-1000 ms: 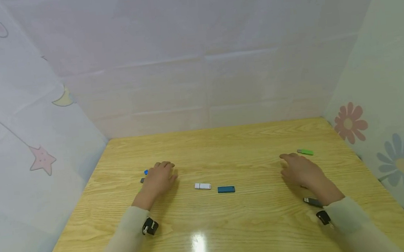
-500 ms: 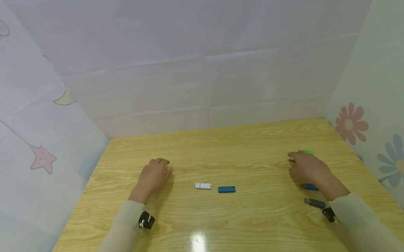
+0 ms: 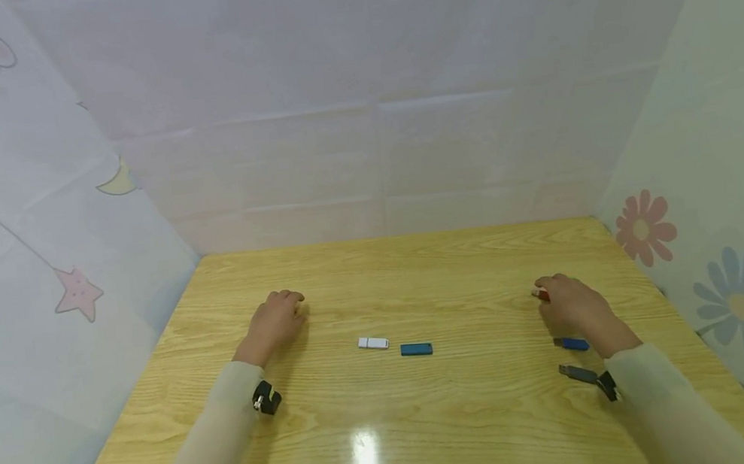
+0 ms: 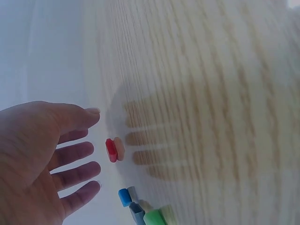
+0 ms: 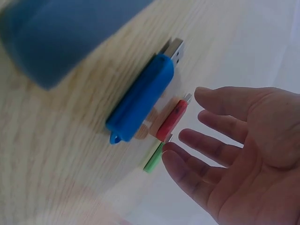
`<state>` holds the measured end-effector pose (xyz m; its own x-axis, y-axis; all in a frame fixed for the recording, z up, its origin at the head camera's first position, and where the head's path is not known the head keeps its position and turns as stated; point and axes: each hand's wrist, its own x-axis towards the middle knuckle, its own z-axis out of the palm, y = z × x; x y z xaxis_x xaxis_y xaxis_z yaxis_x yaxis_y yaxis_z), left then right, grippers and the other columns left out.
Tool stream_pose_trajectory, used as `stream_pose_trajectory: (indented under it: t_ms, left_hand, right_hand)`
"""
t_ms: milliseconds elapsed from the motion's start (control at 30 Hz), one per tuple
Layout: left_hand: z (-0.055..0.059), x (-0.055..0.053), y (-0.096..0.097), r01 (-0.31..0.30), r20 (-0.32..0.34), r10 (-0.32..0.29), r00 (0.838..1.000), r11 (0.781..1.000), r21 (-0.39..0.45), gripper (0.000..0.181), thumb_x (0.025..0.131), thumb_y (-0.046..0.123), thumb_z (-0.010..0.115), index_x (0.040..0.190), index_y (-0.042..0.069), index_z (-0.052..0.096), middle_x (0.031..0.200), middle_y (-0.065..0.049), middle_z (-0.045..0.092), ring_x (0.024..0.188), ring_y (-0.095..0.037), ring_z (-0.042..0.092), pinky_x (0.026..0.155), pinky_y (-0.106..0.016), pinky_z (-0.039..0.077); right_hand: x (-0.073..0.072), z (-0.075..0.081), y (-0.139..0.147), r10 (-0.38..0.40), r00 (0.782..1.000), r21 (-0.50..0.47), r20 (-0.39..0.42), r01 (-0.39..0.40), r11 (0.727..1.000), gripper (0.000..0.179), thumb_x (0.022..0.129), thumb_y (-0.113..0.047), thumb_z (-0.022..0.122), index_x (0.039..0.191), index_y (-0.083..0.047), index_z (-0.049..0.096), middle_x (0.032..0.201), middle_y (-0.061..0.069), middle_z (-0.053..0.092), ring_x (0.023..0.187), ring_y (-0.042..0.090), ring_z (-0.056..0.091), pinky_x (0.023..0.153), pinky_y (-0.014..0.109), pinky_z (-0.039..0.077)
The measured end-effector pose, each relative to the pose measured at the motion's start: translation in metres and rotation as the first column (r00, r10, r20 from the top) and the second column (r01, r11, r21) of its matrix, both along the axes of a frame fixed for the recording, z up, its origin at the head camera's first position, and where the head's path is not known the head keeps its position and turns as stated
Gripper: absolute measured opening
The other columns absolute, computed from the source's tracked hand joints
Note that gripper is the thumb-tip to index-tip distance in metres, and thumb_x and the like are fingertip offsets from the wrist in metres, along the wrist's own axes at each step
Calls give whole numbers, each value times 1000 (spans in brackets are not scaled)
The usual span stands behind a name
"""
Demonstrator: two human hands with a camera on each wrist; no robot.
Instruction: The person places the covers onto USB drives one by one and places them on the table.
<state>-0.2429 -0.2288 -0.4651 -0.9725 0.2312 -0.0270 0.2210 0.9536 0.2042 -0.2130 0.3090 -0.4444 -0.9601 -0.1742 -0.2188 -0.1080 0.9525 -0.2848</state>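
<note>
My left hand [image 3: 272,322] hovers at the table's left side, fingers relaxed and holding nothing. Below it in the left wrist view are small caps: a red cap [image 4: 111,150], a blue cap [image 4: 124,197], a dark grey cap [image 4: 137,213] and a green cap [image 4: 154,218]. The head view hides them behind the hand. On the right, my right hand [image 3: 573,305] hangs loosely over a red USB stick [image 5: 172,121], thumb and fingers apart from it. Near that stick lie a green USB stick [image 5: 153,157] and a blue USB stick [image 5: 140,98]. A grey USB stick [image 3: 579,373] lies nearer.
A white USB stick [image 3: 373,343] and a teal USB stick [image 3: 416,349] lie mid-table, between the hands. The wooden table [image 3: 392,426] meets a draped back wall [image 3: 378,163] and patterned side walls. Black wrist cameras [image 3: 267,399] sit on both sleeves.
My left hand has drawn slightly left and now hides the blue and grey caps. My right hand has moved right, hiding the green stick and uncovering the blue and grey ones.
</note>
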Motion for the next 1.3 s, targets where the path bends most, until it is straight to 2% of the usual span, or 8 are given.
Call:
stream_pose_trajectory:
  t_ms: [167, 433, 700, 900, 1133, 1300]
  left_hand:
    - [0, -3, -3, -15, 6, 15, 1000, 1000, 8, 40, 100, 20, 65, 135, 1, 60, 126, -17, 63, 121, -38, 54, 96, -54, 50]
    - [-1, -7, -7, -16, 46, 16, 999, 1000, 3, 37, 100, 18, 63, 133, 0, 63, 125, -19, 63, 117, -38, 56, 94, -53, 51]
    - [-2, -10, -9, -1, 77, 0, 997, 1000, 19, 33, 101, 13, 60, 130, -1, 64, 123, -20, 64, 115, -38, 58, 94, -53, 51]
    - [2, -8, -7, 3, 58, -5, 998, 999, 39, 28, 101, 5, 56, 126, -4, 66, 123, -21, 66, 117, -40, 60, 99, -53, 50]
    - [0, -2, -6, 46, 70, -50, 996, 997, 58, 22, 102, 0, 52, 116, -6, 68, 116, -21, 68, 110, -38, 63, 94, -50, 52]
    - [3, -7, -7, 17, 66, -22, 998, 998, 62, 20, 102, -2, 53, 114, -4, 69, 115, -20, 68, 110, -38, 63, 94, -49, 52]
  right_hand:
    - [-5, -3, 3, 0, 1000, 2, -13, 0, 1000, 48, 98, -11, 53, 141, 8, 49, 124, 32, 56, 99, 42, 62, 78, 54, 53]
    - [-11, -6, 5, 16, 1000, 10, 1, -16, 1000, 42, 97, -6, 56, 137, 10, 53, 116, 29, 59, 97, 41, 63, 79, 53, 54]
    - [-14, -8, 8, -5, 1000, 8, 21, 5, 1000, 34, 95, 3, 56, 130, 5, 60, 109, 23, 60, 91, 34, 61, 73, 46, 52]
    - [-15, -14, 10, -6, 1000, 10, -1, 6, 1000, 27, 96, 4, 59, 123, 1, 62, 107, 20, 58, 89, 31, 58, 71, 42, 49]
    - [-10, -18, 11, -9, 1000, 15, 21, 8, 1000, 22, 97, 1, 55, 118, 2, 60, 103, 18, 57, 83, 27, 55, 67, 37, 48]
    - [-14, -9, 7, -5, 1000, 3, -29, 5, 1000, 24, 97, -8, 61, 116, 8, 63, 103, 23, 58, 84, 31, 59, 70, 44, 52]
